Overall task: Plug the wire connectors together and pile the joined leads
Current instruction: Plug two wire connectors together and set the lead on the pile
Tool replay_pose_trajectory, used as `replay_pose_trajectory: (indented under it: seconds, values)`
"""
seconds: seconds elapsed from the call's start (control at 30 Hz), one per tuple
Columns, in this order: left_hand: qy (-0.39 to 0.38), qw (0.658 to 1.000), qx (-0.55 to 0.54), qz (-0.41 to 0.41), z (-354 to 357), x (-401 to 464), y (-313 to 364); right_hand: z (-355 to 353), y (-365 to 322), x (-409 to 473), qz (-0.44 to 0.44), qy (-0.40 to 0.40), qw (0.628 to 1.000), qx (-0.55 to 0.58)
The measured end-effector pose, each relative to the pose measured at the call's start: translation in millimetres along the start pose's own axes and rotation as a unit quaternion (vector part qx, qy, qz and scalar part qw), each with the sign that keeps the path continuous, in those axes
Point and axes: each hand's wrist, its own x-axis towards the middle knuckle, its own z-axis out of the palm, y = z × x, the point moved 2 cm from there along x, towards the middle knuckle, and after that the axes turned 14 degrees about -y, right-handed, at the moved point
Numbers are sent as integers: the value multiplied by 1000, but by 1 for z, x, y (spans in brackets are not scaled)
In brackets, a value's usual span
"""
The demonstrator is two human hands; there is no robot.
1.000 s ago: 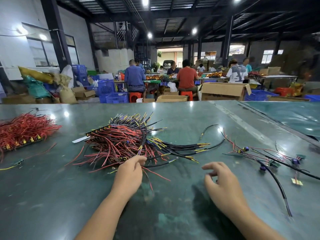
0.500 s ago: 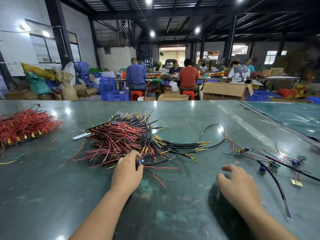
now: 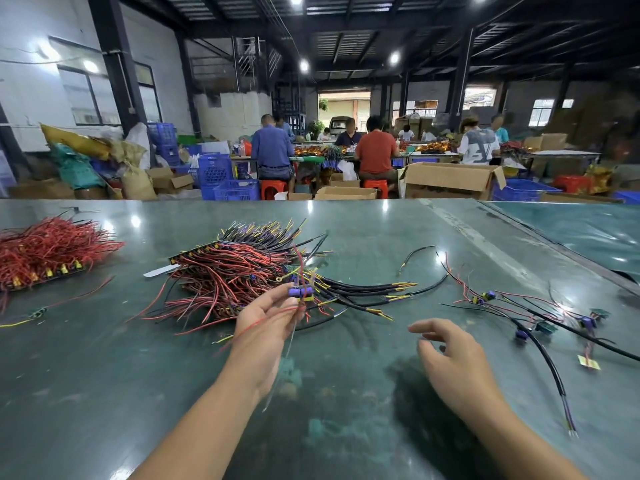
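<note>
While our left hand pinches a purple connector with its red lead above the table, just at five o'clock of the wire heap, our right hand hovers slack, holding nothing. Joined leads lie at three o'clock.

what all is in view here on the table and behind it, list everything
purple connector: one, purple, red leads, pinched in left hand
wire pile: one, red and black, table centre
black leads: several, yellow tips, right of the pile
red bundle: one, far left
joined leads: a few, black and red, purple plugs, right
table: one, dark green
cardboard box: one, brown, open, behind the table
workers: several, seated, background
left hand: raised, holding the connector
right hand: empty, fingers loosely spread
</note>
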Motion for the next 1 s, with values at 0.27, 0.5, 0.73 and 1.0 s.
replay_pose_trajectory:
  seconds: [0.27, 0.5, 0.73, 1.0]
  values:
    - [-180, 976, -52, -115, 36, -27, -11, 16, -28, -11, -82, -126, 959, 239]
    - [-199, 967, 5, -159, 45, -37, -16, 27, -31, -12, -116, -194, 922, 314]
    - [-190, 967, 9, -167, 43, -35, -20, 27, -29, -11, -128, -193, 918, 321]
    - [-223, 960, 106, -133, 39, -35, -16, 25, -27, -11, -109, -201, 918, 323]
